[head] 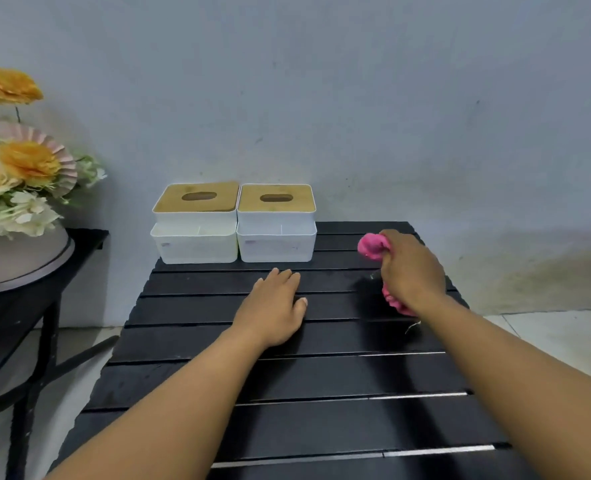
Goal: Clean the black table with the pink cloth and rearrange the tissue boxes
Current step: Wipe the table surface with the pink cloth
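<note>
Filling most of the view, the bench (322, 375) is black, built of long slats with narrow gaps, its far edge against a grey wall. Apart from it at 9 o'clock, a side table (89, 237) carries a pot of flowers (20, 161).

Along the bench's far edge, from 11 to 12 o'clock, the left box (195, 237) and the right box (276, 237) stand upright side by side, touching or very nearly so. Each is white plastic with a tan, wood-look lid cut by an oval slot, and has an open tray on its near face. No tissue shows at either slot, so they are probably light. They look stiff and smooth-walled and should slide easily on the slats. The short sides below the lid seem the safest hold, since the lid may lift off.

The left hand (273, 306) lies palm down at the bench's centre, fingers straight, holding nothing, just short of the right box. The right hand (410, 271), at 1 o'clock, is curled round the cloth (372, 245) and grips it.

The cloth is vivid pink and bunched, one wad bulging past the fingers and a fold showing under the wrist. It looks soft, limp and light, so a loose fistful should do, though it could snag in the gaps. A pale thread (412, 326) lies on the slat just on the hand's near side; whether it belongs to the cloth I cannot tell.
</note>
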{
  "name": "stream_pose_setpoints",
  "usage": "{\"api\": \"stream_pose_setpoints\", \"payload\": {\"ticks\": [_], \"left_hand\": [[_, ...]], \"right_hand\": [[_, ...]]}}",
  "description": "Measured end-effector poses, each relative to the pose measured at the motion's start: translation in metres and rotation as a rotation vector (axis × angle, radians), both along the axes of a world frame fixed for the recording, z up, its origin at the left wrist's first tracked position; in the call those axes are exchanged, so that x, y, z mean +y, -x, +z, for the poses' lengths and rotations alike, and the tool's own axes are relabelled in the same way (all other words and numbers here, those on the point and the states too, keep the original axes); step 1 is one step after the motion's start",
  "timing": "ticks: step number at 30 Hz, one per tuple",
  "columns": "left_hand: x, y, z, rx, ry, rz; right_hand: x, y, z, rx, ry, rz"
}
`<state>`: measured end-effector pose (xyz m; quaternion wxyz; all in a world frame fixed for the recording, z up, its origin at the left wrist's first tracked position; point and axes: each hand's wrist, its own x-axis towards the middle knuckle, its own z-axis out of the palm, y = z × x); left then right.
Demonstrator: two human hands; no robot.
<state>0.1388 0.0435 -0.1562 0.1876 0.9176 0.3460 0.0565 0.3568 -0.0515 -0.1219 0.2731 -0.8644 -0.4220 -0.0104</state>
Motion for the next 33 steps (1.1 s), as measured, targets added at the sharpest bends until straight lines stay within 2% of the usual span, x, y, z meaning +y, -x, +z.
{"api": "stream_pose_setpoints", "payload": {"ticks": [2,4,7,10,12,17,20,22,25,27,30,33], "left_hand": [[0.008,-0.018,-0.007,-0.022,-0.022,-0.012],[0.013,-0.031,-0.013,-0.018,-0.041,-0.036],[0.020,-0.041,-0.023,-0.035,-0.079,-0.053],[0.027,-0.042,-0.031,-0.103,-0.116,-0.047],[0.030,-0.043,-0.036,-0.138,-0.118,-0.056],[0.029,-0.042,-0.041,-0.166,-0.087,-0.029],[0.026,-0.042,-0.035,-0.158,-0.106,-0.018],[0.027,-0.043,-0.035,-0.148,-0.131,-0.024],[0.029,-0.044,-0.037,-0.117,-0.154,-0.040],[0.029,-0.044,-0.038,-0.092,-0.162,-0.045],[0.029,-0.044,-0.039,-0.077,-0.156,-0.044],[0.029,-0.044,-0.038,-0.078,-0.146,-0.037]], "right_hand": [[0.007,-0.024,-0.004,0.064,-0.004,-0.027],[0.013,-0.027,-0.011,0.096,0.075,0.006],[0.023,-0.022,-0.038,-0.068,0.290,0.138],[0.030,-0.017,-0.054,-0.143,0.307,0.393],[0.031,-0.022,-0.056,-0.198,0.329,0.463],[0.063,-0.066,-0.047,-0.189,0.312,0.163],[0.095,-0.078,-0.046,-0.046,0.274,-0.068],[0.110,-0.065,-0.049,-0.041,0.266,-0.009],[0.113,-0.040,-0.065,-0.182,0.261,0.293],[0.108,-0.049,-0.062,-0.215,0.273,0.379],[0.112,-0.088,-0.054,-0.210,0.325,0.173],[0.122,-0.100,-0.050,-0.123,0.307,-0.059]]}}
